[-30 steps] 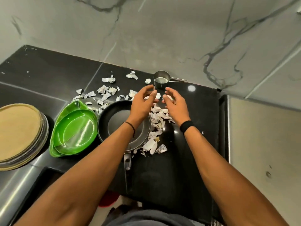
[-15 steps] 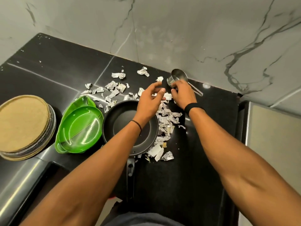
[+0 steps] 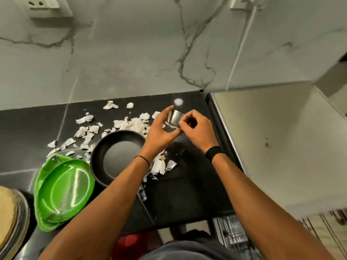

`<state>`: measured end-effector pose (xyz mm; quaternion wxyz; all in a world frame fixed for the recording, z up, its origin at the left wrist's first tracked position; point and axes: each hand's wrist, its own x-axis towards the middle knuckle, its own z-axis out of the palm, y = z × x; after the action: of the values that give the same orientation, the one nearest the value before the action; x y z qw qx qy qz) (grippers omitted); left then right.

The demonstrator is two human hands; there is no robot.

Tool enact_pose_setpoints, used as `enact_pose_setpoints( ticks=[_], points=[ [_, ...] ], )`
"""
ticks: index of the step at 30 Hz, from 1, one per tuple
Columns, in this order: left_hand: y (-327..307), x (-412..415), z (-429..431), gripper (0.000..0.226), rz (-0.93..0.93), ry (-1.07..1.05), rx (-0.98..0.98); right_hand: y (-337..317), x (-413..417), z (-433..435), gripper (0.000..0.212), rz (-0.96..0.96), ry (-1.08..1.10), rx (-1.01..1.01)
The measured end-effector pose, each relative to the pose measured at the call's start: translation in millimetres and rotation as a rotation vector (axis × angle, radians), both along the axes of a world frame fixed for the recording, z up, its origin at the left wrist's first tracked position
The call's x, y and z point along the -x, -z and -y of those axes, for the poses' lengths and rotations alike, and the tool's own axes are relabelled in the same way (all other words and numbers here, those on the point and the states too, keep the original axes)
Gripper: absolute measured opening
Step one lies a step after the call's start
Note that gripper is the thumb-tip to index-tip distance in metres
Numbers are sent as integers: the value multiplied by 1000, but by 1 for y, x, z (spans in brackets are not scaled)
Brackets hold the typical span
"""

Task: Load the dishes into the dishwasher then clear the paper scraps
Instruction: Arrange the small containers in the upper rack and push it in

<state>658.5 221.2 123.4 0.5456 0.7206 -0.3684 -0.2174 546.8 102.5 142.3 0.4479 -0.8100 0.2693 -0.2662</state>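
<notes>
Above the far end of the black counter (image 3: 187, 194), both hands hold a small steel cup (image 3: 175, 117), and it is tilted. The left hand (image 3: 159, 134) curls round it, with one finger over the far side and the thumb under it. The right hand (image 3: 199, 130) pinches the cup's near edge with bent fingers. The hands hide part of the cup, so I cannot tell if it has a handle. White paper scraps (image 3: 129, 124) lie on the counter behind and beside the black frying pan (image 3: 116, 156), and more lie under the left wrist. The left arm covers part of the pan and most of its handle. Two green plates (image 3: 63, 190) sit stacked just beside the pan's left side. A pile of round tan plates (image 3: 7, 212) is cut off at the left edge. Low on the right a wire rack (image 3: 232, 235) shows, too blurry to tell what is in it.
</notes>
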Motion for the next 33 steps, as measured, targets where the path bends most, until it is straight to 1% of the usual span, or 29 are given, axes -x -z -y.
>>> enact_pose_setpoints(
  ticks=[7, 10, 12, 13, 15, 18, 21, 23, 27, 29, 32, 33],
  points=[
    [16, 96, 15, 81, -106, 218, 64, 1, 115, -33, 16, 90, 355, -106],
    [17, 137, 24, 80, -148, 316, 66, 6, 167, -41, 20, 87, 498, -91],
    [16, 161, 32, 82, -137, 384, 55, 7, 199, -46, 20, 53, 562, -95],
    [16, 173, 37, 84, -108, 415, 45, 8, 215, -48, 21, 38, 598, -81],
    [15, 199, 48, 87, -4, 490, 23, 7, 248, -52, 27, -4, 664, 23],
    [14, 239, 65, 87, 140, 657, 44, 6, 295, -52, 47, -103, 693, 184],
    [16, 289, 83, 89, 270, 826, 63, 5, 341, -53, 53, -148, 742, 141],
    [16, 329, 90, 91, 321, 915, 58, 10, 373, -54, 52, -144, 837, 88],
    [21, 398, 101, 81, 320, 987, 76, 26, 433, -51, 42, -12, 1055, 16],
    [29, 431, 107, 73, 277, 980, 91, 37, 463, -46, 36, 120, 1147, -44],
    [42, 477, 115, 62, 222, 923, 14, 54, 502, -33, 36, 308, 1250, -174],
    [48, 494, 119, 59, 204, 911, -16, 61, 515, -28, 36, 333, 1288, -200]
  ],
)
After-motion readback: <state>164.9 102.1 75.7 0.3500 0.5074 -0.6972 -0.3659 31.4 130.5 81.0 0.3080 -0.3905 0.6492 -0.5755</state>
